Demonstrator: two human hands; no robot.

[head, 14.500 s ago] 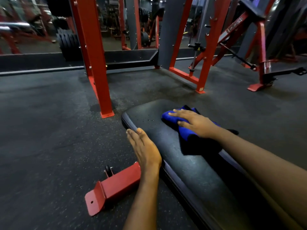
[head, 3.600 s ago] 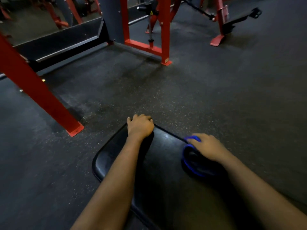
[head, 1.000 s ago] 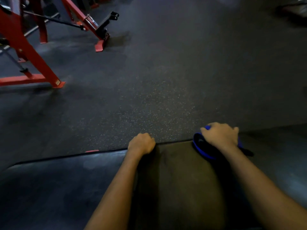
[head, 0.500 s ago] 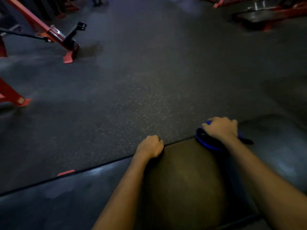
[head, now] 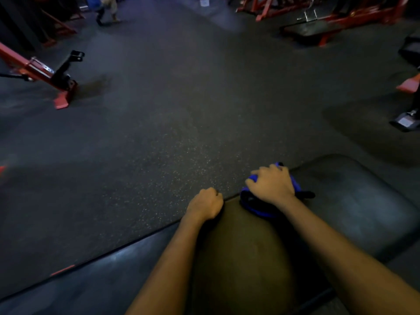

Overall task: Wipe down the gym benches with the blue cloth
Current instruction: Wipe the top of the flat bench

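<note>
A black padded gym bench (head: 354, 208) runs across the bottom of the head view, its far edge slanting up to the right. The bunched blue cloth (head: 259, 206) lies on that far edge. My right hand (head: 271, 184) lies on top of the cloth with its fingers curled over the bundle, pressing it against the pad. My left hand (head: 205, 205) sits a little to the left, its fingers curled over the bench's far edge. Both forearms reach in from the bottom. Most of the cloth is hidden under my right hand.
Dark speckled rubber floor (head: 170, 114) spreads beyond the bench. A red machine frame (head: 43, 73) stands at the left. Another black bench on a red frame (head: 318, 28) is at the far right. A dumbbell (head: 406, 121) lies at the right edge. A person's legs (head: 106, 7) show far off.
The view has swung to the right, showing the bench's rounded right end. My right hand with the cloth has stayed at the far edge. My left hand keeps its grip on that edge.
</note>
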